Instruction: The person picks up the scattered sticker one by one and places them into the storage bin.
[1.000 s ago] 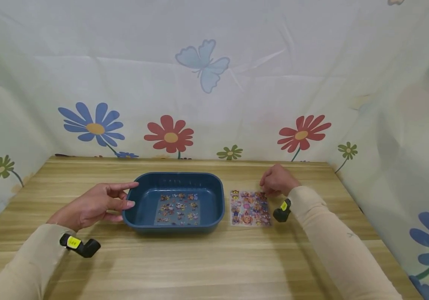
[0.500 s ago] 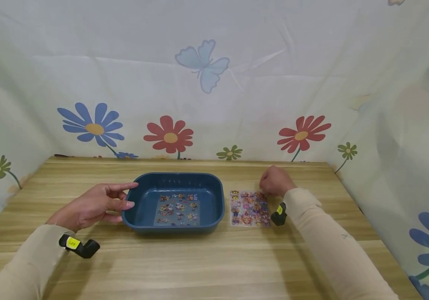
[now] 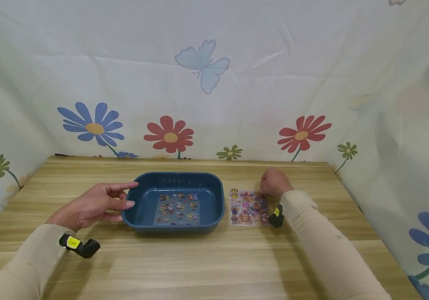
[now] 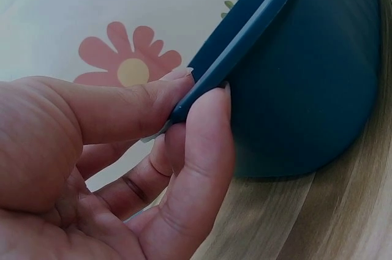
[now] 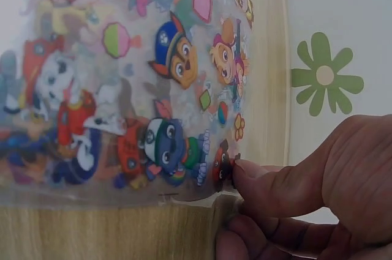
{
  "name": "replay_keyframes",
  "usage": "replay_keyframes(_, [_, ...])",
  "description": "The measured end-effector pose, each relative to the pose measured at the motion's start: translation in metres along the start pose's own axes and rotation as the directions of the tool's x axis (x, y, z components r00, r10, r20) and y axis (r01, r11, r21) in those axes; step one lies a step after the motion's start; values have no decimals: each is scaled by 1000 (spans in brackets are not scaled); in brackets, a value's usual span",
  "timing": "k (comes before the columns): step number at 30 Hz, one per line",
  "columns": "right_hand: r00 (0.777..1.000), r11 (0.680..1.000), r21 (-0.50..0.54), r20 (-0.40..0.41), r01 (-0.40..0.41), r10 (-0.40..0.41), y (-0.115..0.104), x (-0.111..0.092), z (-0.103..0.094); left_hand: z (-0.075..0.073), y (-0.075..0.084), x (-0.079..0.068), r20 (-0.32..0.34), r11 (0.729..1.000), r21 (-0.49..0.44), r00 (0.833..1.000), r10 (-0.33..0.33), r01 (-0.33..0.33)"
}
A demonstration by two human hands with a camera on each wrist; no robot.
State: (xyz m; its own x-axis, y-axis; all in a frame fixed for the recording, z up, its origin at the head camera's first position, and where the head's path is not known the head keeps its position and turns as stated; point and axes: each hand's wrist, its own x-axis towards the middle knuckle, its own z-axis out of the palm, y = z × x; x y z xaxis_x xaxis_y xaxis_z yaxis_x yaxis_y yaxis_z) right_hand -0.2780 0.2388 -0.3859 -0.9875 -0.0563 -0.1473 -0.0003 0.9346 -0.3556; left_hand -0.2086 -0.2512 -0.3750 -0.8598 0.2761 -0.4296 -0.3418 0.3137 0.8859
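Note:
A dark blue rectangular tray (image 3: 173,228) stands on the table left of centre. My left hand (image 3: 94,204) pinches its left rim between thumb and fingers, plain in the left wrist view. Inside the tray a clear sticker sheet (image 3: 178,209) lies flat. To the tray's right are clear cartoon-dog stickers on a sheet (image 3: 245,210), which look layered in the right wrist view. My right hand (image 3: 275,182) pinches a corner of this sticker sheet (image 5: 174,64) between thumb and fingers. Some of its fingers are hidden in the head view.
The wooden table (image 3: 199,266) runs back to a flower-printed cloth wall (image 3: 207,104), with more cloth at both sides. Black wrist cameras (image 3: 83,246) sit on both sleeves, the right one close to the sticker sheet's near right corner.
My right hand has dropped slightly and its wrist has shifted a little left. The sticker sheet under it has moved slightly, its far edge seeming a bit raised. The left hand and tray stay put.

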Motion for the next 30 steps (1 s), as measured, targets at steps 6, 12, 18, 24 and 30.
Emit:
replay_keyframes(6, [1000, 1000, 2, 0, 22, -22, 3, 1, 0, 0, 0, 1, -1, 1000, 1, 1000, 4, -4])
replay_keyframes(12, [998, 998, 2, -12, 67, -67, 5, -1, 0, 0, 0, 2, -1, 1000, -6, 1000, 0, 0])
replay_keyframes(18, [998, 997, 41, -6, 62, -61, 6, -3, 2, 0, 1, 2, -4, 1000, -7, 1000, -7, 7])
replay_keyframes(24, [998, 995, 82, 11, 59, -60, 7, -3, 2, -1, 1, 2, -2, 1000, 5, 1000, -4, 4])
replay_keyframes(30, [999, 995, 100, 38, 25, -29, 9, -2, 1, -1, 0, 2, 1, 1000, 4, 1000, -6, 6])
